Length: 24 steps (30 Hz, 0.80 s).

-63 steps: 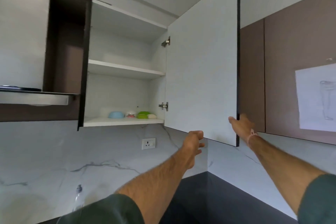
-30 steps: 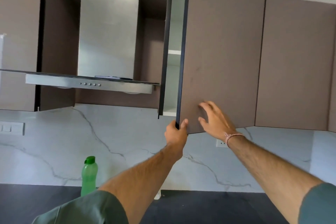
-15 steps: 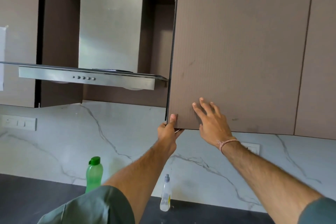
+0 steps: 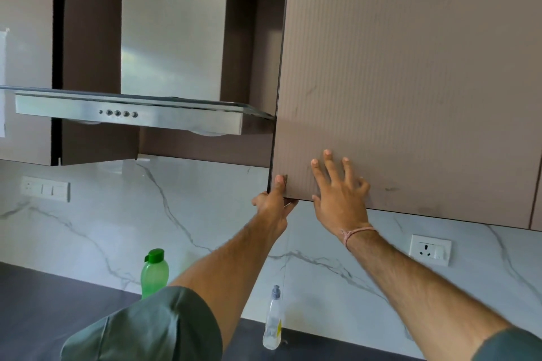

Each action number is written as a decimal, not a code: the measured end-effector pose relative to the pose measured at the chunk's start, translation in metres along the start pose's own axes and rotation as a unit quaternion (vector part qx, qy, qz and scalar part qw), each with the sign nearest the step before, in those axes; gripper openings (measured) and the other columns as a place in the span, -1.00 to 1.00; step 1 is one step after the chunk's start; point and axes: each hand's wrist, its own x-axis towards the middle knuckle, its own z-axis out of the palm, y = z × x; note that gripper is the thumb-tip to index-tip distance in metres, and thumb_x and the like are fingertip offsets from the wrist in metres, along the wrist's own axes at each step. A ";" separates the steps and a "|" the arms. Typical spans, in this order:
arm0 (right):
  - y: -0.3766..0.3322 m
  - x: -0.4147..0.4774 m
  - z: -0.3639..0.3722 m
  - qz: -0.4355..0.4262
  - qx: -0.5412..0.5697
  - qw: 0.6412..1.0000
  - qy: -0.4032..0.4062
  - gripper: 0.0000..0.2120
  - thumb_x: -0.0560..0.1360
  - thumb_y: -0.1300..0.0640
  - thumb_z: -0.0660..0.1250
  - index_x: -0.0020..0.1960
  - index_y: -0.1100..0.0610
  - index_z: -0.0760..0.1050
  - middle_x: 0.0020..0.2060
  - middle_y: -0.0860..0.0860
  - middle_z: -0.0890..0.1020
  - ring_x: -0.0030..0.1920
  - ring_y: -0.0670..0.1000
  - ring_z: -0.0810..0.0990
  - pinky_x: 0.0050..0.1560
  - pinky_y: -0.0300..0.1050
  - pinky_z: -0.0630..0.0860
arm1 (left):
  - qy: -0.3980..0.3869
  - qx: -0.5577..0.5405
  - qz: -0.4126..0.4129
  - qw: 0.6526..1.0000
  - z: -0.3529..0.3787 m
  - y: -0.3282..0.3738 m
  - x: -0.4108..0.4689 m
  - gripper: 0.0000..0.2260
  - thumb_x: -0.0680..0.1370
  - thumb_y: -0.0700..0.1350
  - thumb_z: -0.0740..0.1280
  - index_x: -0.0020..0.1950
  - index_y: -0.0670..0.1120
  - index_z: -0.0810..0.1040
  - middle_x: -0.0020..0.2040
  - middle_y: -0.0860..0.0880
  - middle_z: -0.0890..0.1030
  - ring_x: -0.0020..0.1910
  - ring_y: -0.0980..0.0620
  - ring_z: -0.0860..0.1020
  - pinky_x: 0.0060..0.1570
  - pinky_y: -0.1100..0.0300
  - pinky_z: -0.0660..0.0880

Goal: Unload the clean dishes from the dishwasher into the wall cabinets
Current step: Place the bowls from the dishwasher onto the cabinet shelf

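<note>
A brown ribbed wall cabinet door (image 4: 410, 82) fills the upper right and lies flush against its cabinet, so the inside and any dishes are hidden. My left hand (image 4: 274, 202) pinches the door's lower left corner, thumb on the front face and fingers curled under the bottom edge. My right hand (image 4: 340, 187) lies flat against the door's front just to the right of that corner, fingers spread, a thread band on the wrist. No dishes or dishwasher are in view.
A steel chimney hood (image 4: 129, 111) projects left of the cabinet. Below runs a marble backsplash (image 4: 123, 214) with a switch plate (image 4: 45, 188) and socket (image 4: 430, 249). On the dark countertop (image 4: 44, 311) stand a green bottle (image 4: 154, 271) and a clear squeeze bottle (image 4: 272, 319).
The cabinet door swung from wide open to shut. My left hand took its lower corner and my right hand went flat on its face. The shelves with bowls are no longer visible.
</note>
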 end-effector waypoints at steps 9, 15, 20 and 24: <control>-0.001 0.000 0.008 0.002 0.017 1.000 0.002 -0.25 0.53 -0.16 0.28 0.60 -0.05 -0.01 0.59 0.03 -0.07 0.55 0.25 -0.01 0.35 0.39 0.19 | -0.007 0.022 0.018 1.000 -0.003 -0.004 0.003 -0.51 0.55 0.00 0.39 0.35 -0.18 0.27 0.20 -0.25 0.53 0.05 -0.19 0.64 0.04 -0.14 0.62; 0.000 -0.004 -0.015 -0.012 0.025 0.997 -0.071 -0.28 0.56 -0.21 0.22 0.59 -0.09 -0.05 0.59 -0.02 -0.17 0.56 0.25 -0.12 0.41 0.38 0.16 | 0.010 0.174 -0.002 0.985 -0.008 -0.021 -0.024 -0.64 0.64 -0.09 0.27 0.38 -0.09 0.23 0.06 -0.13 0.64 0.03 -0.07 0.64 0.18 -0.02 0.57; -0.003 -0.001 -0.056 0.013 0.083 0.984 -0.155 -0.38 0.58 -0.15 0.22 0.56 -0.04 0.10 0.58 -0.04 0.02 0.51 0.23 0.13 0.38 0.34 0.26 | -0.014 0.225 -0.029 0.974 -0.015 -0.019 -0.042 -0.70 0.62 -0.03 0.31 0.24 -0.05 0.26 0.06 -0.10 0.60 0.03 -0.07 0.60 0.13 0.01 0.57; -0.001 -0.022 -0.079 0.058 0.105 0.980 -0.158 -0.46 0.56 -0.15 0.21 0.45 0.09 0.29 0.39 0.07 0.45 0.31 0.21 0.46 0.24 0.19 0.46 | -0.067 0.275 0.024 0.959 -0.014 -0.008 -0.053 -0.77 0.58 -0.01 0.35 0.06 -0.17 0.54 -0.04 -0.11 0.63 -0.10 -0.06 0.56 -0.06 0.09 0.53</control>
